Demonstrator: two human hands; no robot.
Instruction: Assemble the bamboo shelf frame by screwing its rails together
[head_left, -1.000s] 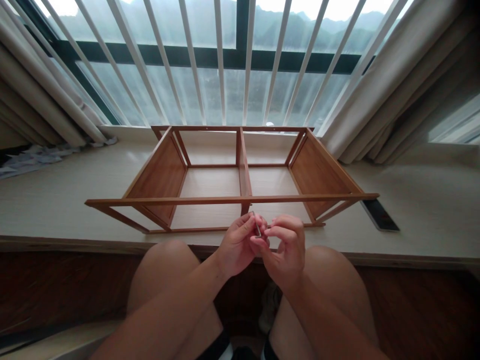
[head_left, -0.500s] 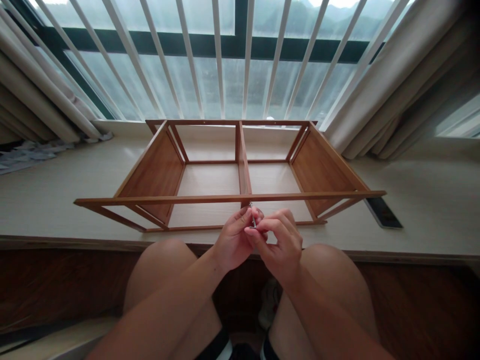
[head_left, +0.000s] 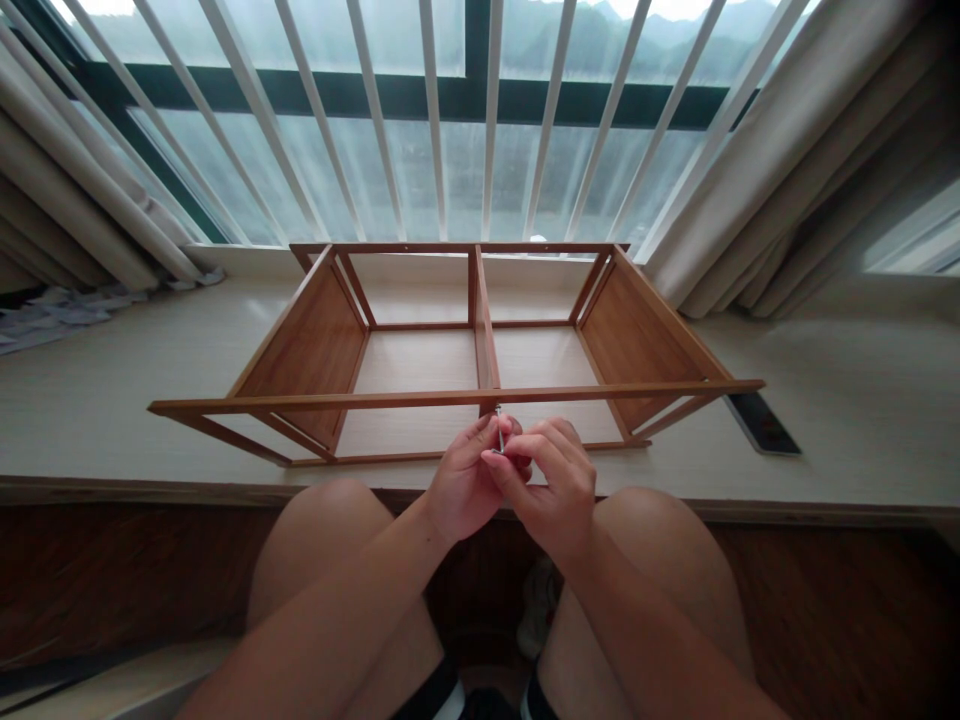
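A wooden frame point(head_left: 390, 401) with two side panels and a middle divider lies in front of me. Close to the middle of its near rail, a thin metal hex key point(head_left: 501, 436) points up toward the wood, its bent end low between my hands. My left hand point(head_left: 465, 488) is closed around the key's shaft, with thumb and fingers near its upper part. The fingertips of my right hand point(head_left: 559, 480) pinch the bent lower end. Whether the key's tip sits in a screw is too small to tell.
The frame rests on a pale window ledge point(head_left: 97, 400). A dark phone point(head_left: 763, 424) lies by the frame's right corner. White bars point(head_left: 491, 150) stand before the window, with curtains point(head_left: 817, 180) at both sides. My knees are below the ledge edge.
The hex key looks more upright than before, and my right fingers have shifted slightly left with its bent end. My left hand stays nearly in place. The view has moved slightly.
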